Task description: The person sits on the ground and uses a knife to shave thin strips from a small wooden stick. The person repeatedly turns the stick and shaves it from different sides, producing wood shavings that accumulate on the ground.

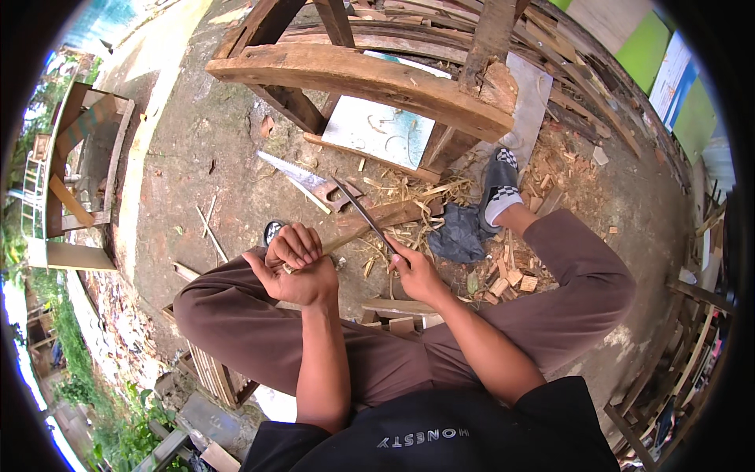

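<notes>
My left hand (297,263) is closed around a pale wooden strip (344,238), which sticks out to the right from the fist. In my right hand (418,277) is a knife (364,211) with a long, narrow dark blade. The blade slants up and to the left, crossing close by the strip's far end; I cannot tell whether they touch. Beneath them a brown wooden board (401,213) lies on the ground among curled shavings. A handsaw (303,175) with a wooden handle rests just beyond the blade.
A rough wooden bench (358,75) stands ahead, with a white panel (377,134) under it. A black plastic bag (458,234) lies by my right shoe (501,179). Wood offcuts (511,279) are scattered near my right leg, and planks (582,79) are stacked far right.
</notes>
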The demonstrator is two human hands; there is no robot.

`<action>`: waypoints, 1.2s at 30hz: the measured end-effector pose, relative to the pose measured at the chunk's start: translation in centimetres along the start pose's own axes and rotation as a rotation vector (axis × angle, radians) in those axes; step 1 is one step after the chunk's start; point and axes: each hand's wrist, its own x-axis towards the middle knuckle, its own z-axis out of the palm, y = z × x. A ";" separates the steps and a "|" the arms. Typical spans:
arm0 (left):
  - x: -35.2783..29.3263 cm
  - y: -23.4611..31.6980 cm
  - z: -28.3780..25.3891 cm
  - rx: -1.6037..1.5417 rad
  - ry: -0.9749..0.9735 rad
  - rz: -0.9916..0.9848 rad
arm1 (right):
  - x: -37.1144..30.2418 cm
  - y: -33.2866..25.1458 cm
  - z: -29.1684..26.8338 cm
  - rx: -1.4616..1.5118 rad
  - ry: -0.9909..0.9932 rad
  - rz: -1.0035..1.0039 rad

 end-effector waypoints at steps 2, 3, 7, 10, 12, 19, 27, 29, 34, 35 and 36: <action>-0.3 0.1 -0.1 -0.029 -0.001 -0.065 | 0.4 0.3 0.2 0.033 0.041 -0.010; -0.5 0.1 -0.2 -0.045 -0.019 -0.097 | 0.5 0.3 0.4 0.052 0.074 -0.053; -1.0 0.0 -0.1 -0.032 -0.045 -0.168 | -0.2 -2.4 0.6 0.080 0.125 -0.189; -1.2 0.1 -0.4 -0.041 -0.041 -0.180 | 0.6 -2.0 -0.1 0.044 0.029 0.137; -1.0 0.2 -0.5 -0.052 -0.044 -0.182 | 1.0 -1.2 -0.2 -0.019 0.097 0.025; -0.9 0.2 0.0 0.015 0.015 -0.156 | 1.2 1.3 0.9 -0.029 0.105 0.082; -0.3 -0.2 0.4 0.037 0.034 -0.124 | 1.2 0.4 1.6 0.092 0.209 -0.199; -0.4 0.2 -0.2 0.016 0.053 -0.126 | 1.7 1.1 0.1 -0.061 0.073 0.186; 0.0 0.1 0.0 -0.009 0.069 -0.105 | 1.4 1.2 1.6 0.024 0.188 -0.230; -0.2 0.2 0.0 0.006 0.084 -0.103 | 1.0 1.1 1.9 0.059 0.198 -0.338; -0.3 0.2 -0.2 0.002 0.107 -0.101 | 1.5 1.5 1.4 -0.009 0.167 -0.080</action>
